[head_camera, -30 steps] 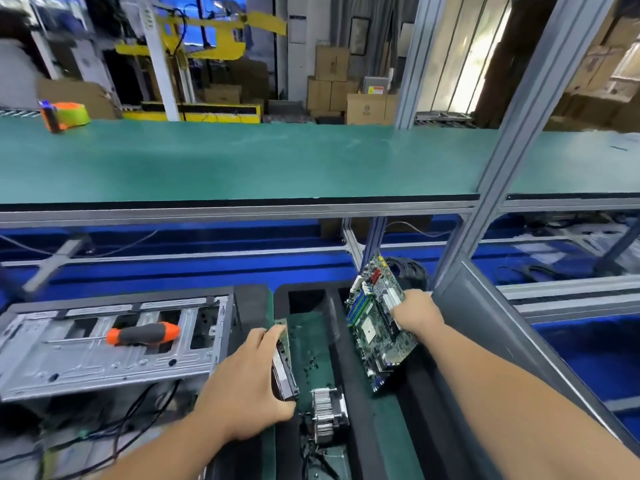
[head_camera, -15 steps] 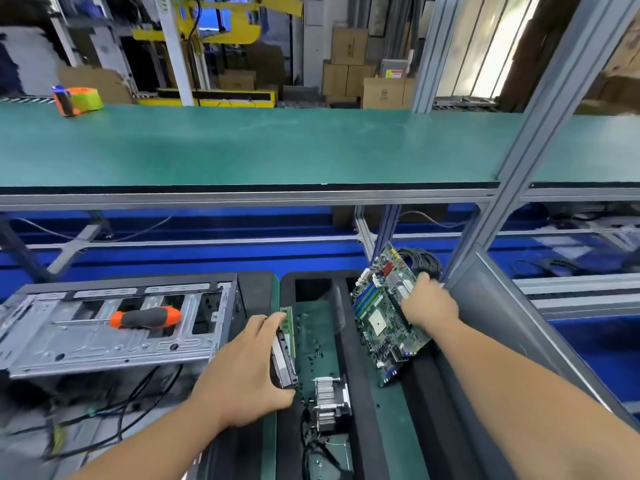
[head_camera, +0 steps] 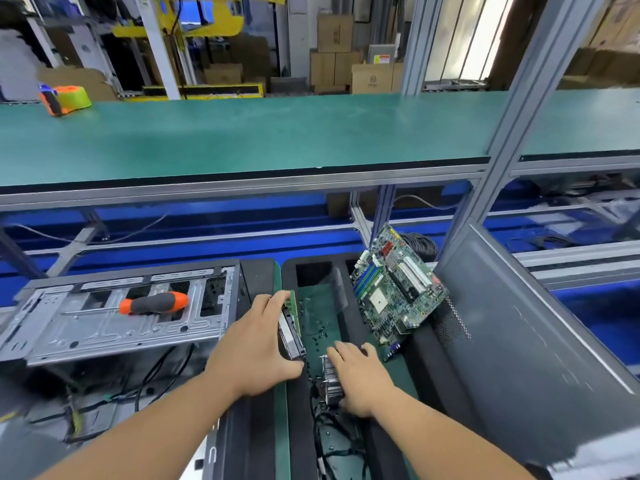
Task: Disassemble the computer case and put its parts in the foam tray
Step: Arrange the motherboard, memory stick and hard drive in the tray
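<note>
left hand (head_camera: 254, 344): grips a hard drive (head_camera: 290, 332) and a green memory stick (head_camera: 293, 301) upright at the foam tray (head_camera: 349, 306) left edge | right hand (head_camera: 362, 374): fingers relaxed, resting on the finned heatsink (head_camera: 330, 379) in the tray | motherboard (head_camera: 394, 292): tilted against the tray's right wall | computer case (head_camera: 114, 317): left, screwdriver (head_camera: 152, 303) on top

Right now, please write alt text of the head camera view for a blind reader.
The left hand grips a hard drive over the foam tray, while the right hand reaches onto the heatsink. A motherboard leans in the tray; a screwdriver lies on the computer case.
</note>
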